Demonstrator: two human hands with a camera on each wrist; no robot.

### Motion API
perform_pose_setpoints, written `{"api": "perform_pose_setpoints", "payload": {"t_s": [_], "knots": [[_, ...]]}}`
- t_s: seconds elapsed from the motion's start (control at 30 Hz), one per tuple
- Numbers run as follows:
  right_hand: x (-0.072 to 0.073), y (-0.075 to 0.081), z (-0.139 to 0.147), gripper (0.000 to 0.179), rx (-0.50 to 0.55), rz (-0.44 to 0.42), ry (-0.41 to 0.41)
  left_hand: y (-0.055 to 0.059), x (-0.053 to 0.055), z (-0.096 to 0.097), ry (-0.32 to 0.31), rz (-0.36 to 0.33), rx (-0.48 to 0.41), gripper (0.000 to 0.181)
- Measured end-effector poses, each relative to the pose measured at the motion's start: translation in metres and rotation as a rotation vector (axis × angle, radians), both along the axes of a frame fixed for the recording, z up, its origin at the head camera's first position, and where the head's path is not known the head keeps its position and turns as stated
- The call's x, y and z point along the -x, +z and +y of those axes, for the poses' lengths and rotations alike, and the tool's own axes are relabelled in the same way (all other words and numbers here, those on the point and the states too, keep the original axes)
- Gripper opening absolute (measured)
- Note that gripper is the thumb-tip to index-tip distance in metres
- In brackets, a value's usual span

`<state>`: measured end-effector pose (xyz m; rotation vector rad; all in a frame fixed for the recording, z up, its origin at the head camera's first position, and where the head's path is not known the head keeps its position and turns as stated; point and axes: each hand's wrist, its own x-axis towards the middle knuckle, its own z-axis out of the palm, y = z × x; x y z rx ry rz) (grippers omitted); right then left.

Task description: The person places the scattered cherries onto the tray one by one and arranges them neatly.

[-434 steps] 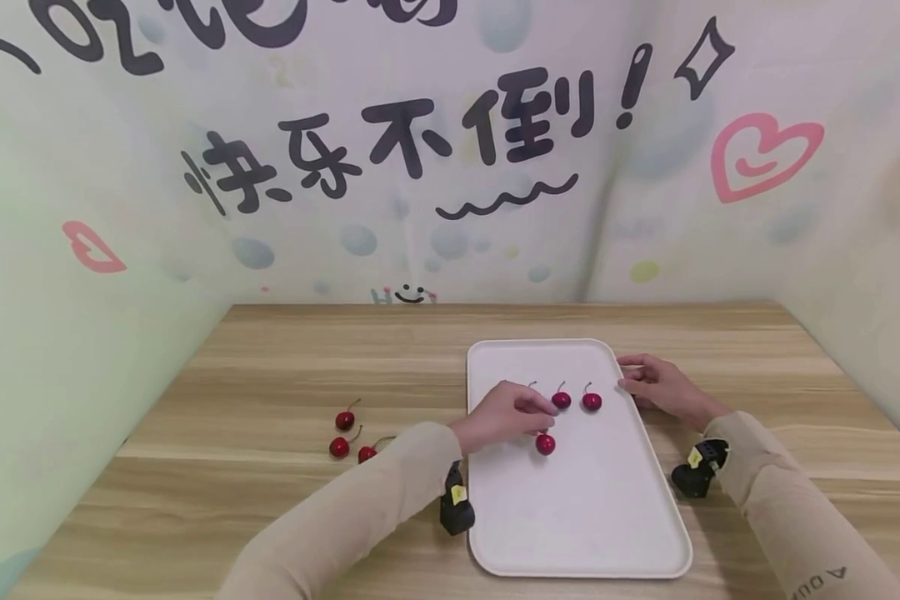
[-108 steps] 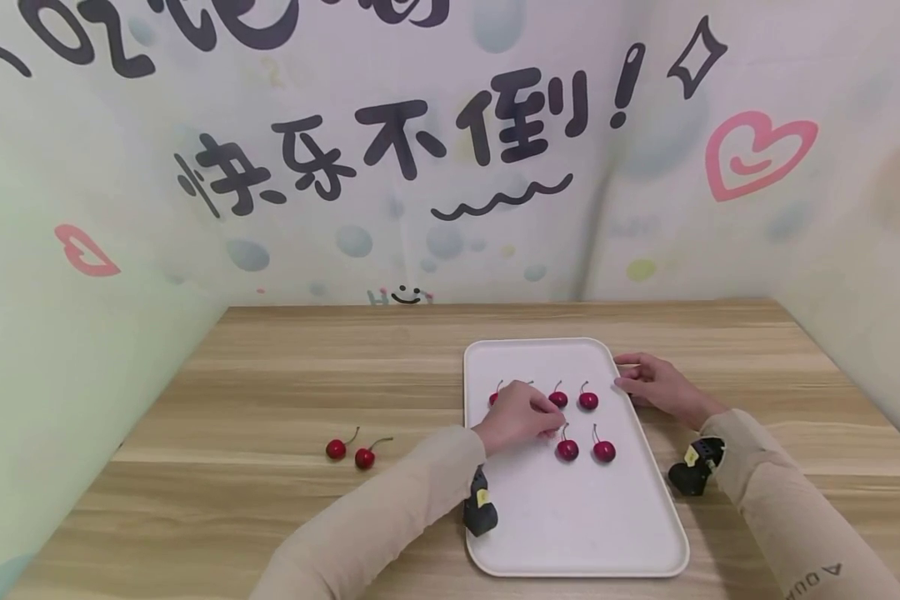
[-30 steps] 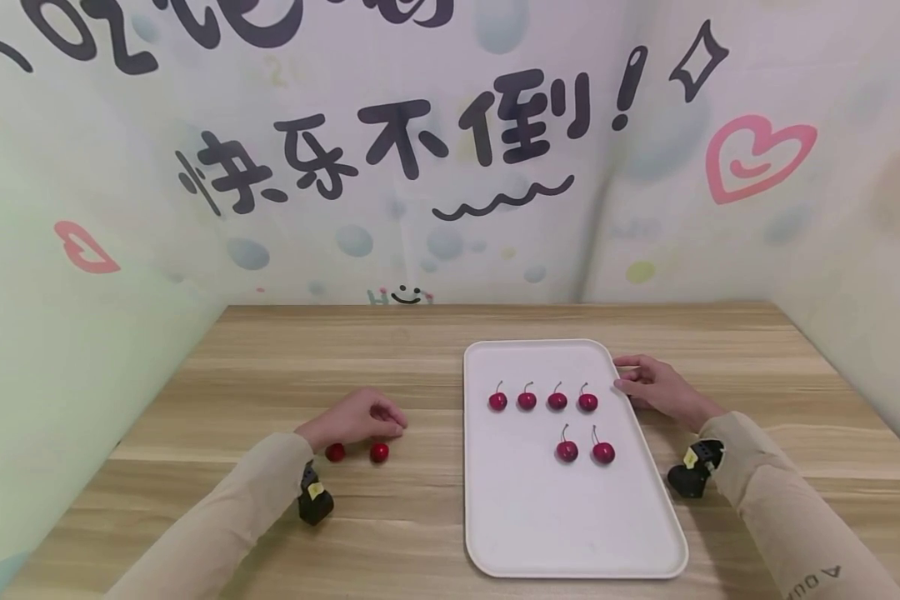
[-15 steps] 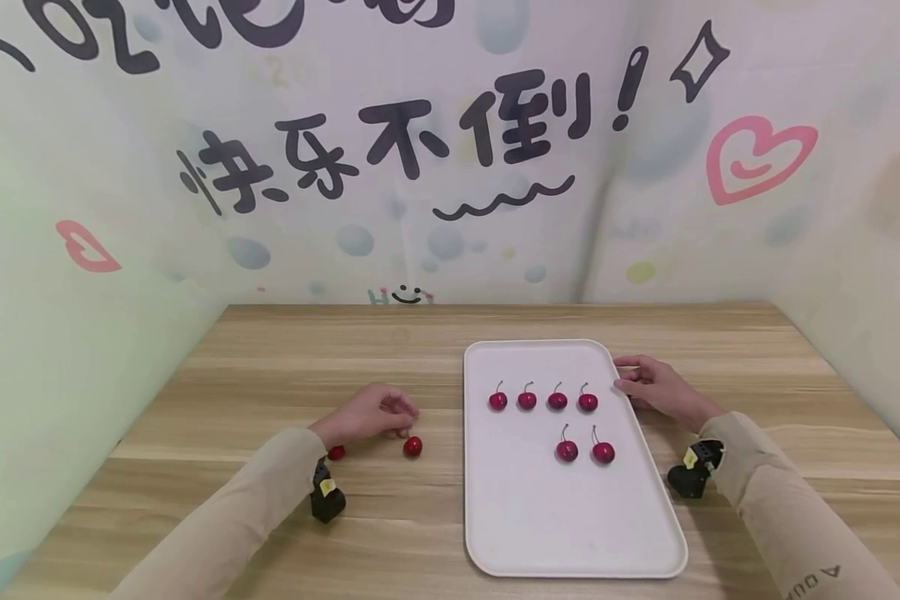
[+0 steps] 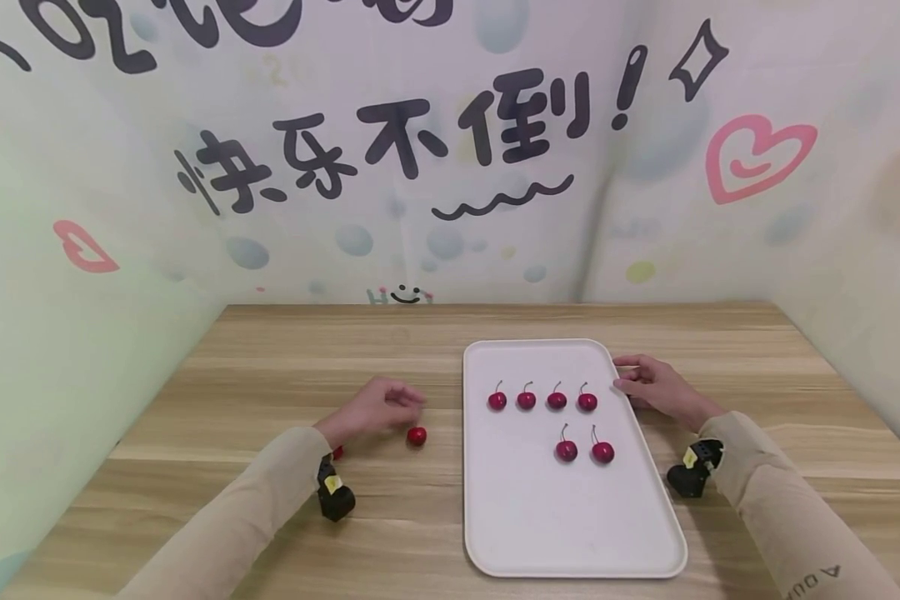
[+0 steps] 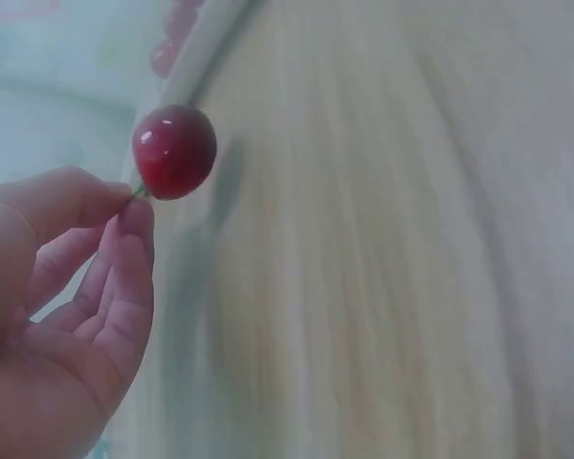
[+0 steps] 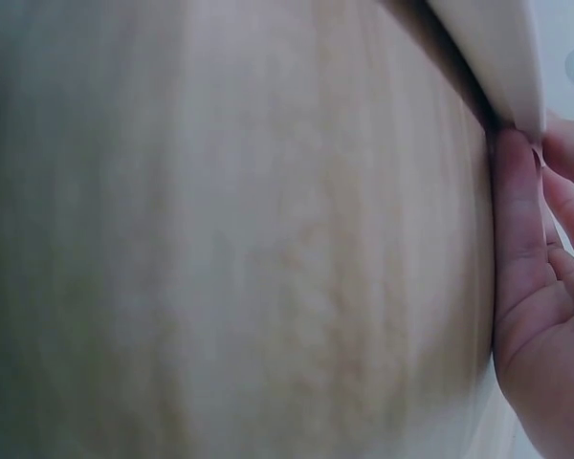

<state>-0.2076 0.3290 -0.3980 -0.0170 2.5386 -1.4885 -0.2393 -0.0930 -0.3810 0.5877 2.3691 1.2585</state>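
My left hand pinches the green stem of a red cherry between thumb and fingertips. In the left wrist view this cherry hangs over the tabletop, apart from the tray's edge. Another cherry lies on the table, mostly covered by my left wrist. My right hand holds the right rim of a white tray; the right wrist view has its fingertips on both sides of the tray rim. On the tray, cherries stand stem-up: a back row of several and two in front.
The wood-grain table carries everything and ends at a printed backdrop. A black wrist camera sits under the left wrist, another camera by the right.
Cherries have moved from the table onto the tray, forming a second row. My left hand went back left, took a cherry by its stem and carries it rightward. My right hand stayed put.
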Motion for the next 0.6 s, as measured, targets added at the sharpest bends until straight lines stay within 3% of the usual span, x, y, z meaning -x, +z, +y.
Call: {"api": "perform_pose_setpoints", "payload": {"t_s": [0.27,0.4,0.6], "knots": [[0.001,0.000,0.001,0.056,-0.004,-0.007,-0.004,0.016,-0.003,0.016,0.056,-0.043,-0.005,0.023],[0.001,0.000,0.001,0.056,-0.002,-0.007,-0.002,0.023,-0.004,0.028,0.034,-0.092,-0.061,0.024],[0.001,0.000,0.001,0.056,-0.005,-0.009,-0.003,0.025,-0.007,0.047,-0.032,-0.077,-0.062,0.024]]}}
